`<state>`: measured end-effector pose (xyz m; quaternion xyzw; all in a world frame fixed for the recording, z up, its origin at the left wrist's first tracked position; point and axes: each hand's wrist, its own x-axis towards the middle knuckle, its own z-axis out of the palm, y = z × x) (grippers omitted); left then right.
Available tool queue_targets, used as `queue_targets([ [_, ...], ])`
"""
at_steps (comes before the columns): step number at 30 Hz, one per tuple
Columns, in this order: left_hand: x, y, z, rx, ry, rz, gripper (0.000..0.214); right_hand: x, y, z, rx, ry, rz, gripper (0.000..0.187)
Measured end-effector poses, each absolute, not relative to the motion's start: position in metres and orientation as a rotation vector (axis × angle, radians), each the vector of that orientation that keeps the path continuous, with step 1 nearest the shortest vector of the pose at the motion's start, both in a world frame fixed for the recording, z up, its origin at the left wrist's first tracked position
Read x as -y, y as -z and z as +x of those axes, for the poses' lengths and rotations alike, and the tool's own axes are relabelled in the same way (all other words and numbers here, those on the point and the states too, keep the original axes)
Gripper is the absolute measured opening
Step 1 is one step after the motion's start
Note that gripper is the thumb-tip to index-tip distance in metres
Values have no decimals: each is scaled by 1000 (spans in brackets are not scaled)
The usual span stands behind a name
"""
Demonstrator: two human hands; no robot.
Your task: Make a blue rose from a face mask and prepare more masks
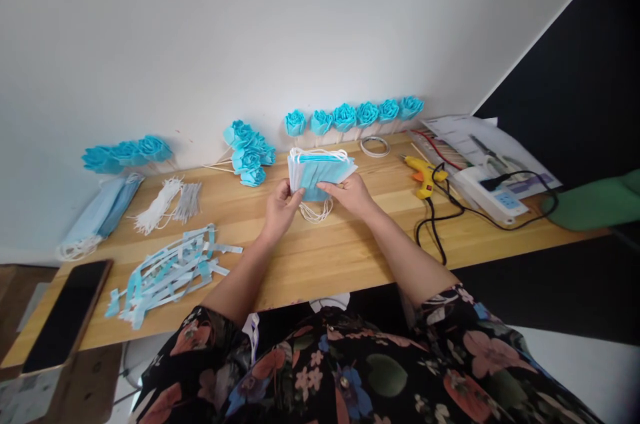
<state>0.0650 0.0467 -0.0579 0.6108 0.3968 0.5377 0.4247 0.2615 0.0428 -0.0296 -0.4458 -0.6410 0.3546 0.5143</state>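
Note:
Between my two hands is a small stack of blue face masks [316, 174], held just above the wooden table. My left hand [281, 207] grips its lower left side, the thumb in front. My right hand [349, 196] pinches the lower right side, its thumb pressed on the blue face. White ear loops show along the top of the stack and hang below it. How many masks there are, I cannot tell. Behind the stack, blue mask flowers [345, 117] on sticks lean in a row against the wall.
Blue flowers [249, 152] lie in a heap left of centre, others [127, 152] further left. Masks [103, 214], white loops [160, 204], cut strips [173, 271] and a phone [67, 314] are on the left. A yellow glue gun [424, 176], power strip [493, 196] and tape roll [375, 147] are right.

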Motion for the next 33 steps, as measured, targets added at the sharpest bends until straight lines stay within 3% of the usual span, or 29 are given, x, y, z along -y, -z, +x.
queue_targets([
  [4,-51,65,65,-1080,-1251,1498,34,-48,36,263,1570,-943,-1117,32],
  [14,-50,67,66,-1094,-1266,1544,26,-49,40,263,1565,-935,-1168,31],
  [24,-45,50,65,-949,-1253,1318,43,-45,36,265,1528,-1095,-1175,51],
  [28,-39,33,65,-797,-1087,1004,54,-43,29,267,1400,-1257,-947,64],
  [33,-29,24,63,-593,-790,865,52,-40,15,264,1290,-1441,-848,69],
])
